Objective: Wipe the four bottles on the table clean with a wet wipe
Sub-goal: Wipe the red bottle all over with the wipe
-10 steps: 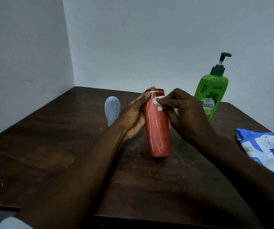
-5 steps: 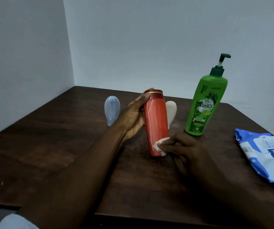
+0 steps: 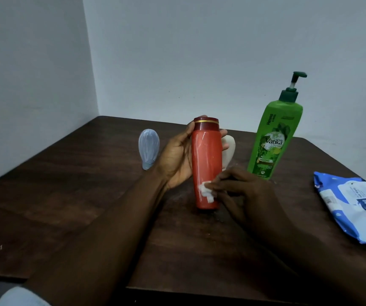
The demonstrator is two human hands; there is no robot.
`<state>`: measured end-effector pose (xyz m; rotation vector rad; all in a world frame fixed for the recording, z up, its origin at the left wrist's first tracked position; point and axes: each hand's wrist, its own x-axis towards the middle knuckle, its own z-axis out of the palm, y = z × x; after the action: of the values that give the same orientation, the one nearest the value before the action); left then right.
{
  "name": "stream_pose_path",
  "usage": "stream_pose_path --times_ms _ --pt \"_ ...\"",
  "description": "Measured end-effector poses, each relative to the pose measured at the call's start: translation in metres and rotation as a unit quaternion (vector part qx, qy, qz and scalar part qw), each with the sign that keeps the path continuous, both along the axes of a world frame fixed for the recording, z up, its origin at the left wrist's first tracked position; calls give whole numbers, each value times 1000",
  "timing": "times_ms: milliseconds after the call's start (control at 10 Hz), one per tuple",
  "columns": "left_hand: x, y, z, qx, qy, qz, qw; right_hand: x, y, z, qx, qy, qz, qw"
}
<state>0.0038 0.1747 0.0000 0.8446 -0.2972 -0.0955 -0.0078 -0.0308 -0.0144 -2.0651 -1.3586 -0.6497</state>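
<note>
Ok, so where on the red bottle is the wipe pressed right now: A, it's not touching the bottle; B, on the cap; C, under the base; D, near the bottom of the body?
D: the right hand presses the white wet wipe against the lower body of the red bottle, just above its base, while the left hand steadies the upper part.

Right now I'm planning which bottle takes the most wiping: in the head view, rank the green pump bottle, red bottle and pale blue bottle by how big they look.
1. Green pump bottle, tallest, though it stands farther back.
2. Red bottle, held in the left hand.
3. Pale blue bottle, clearly smallest.
</note>
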Motion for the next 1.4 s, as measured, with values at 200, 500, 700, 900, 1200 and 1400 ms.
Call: stream_pose_path --times_ms 200,500,700,900,1200,1400 --pt "-3 0 0 -12 9 -6 1000 24 27 37 53 2 -9 999" --pt "-5 -2 2 -68 -30 35 997 47 57 72 82 -13 -43 996" --pt "-4 -5 0 -57 -49 26 997 43 53 67 80 -23 -37 996" --pt "-3 -3 1 -43 -36 33 998 28 38 46 42 -28 -10 999" --pt "1 -4 -1 -23 -50 9 998 -4 8 4 -30 -26 11 999" --pt "-1 -5 1 -9 -39 39 998 -13 -5 -15 -108 59 25 992"
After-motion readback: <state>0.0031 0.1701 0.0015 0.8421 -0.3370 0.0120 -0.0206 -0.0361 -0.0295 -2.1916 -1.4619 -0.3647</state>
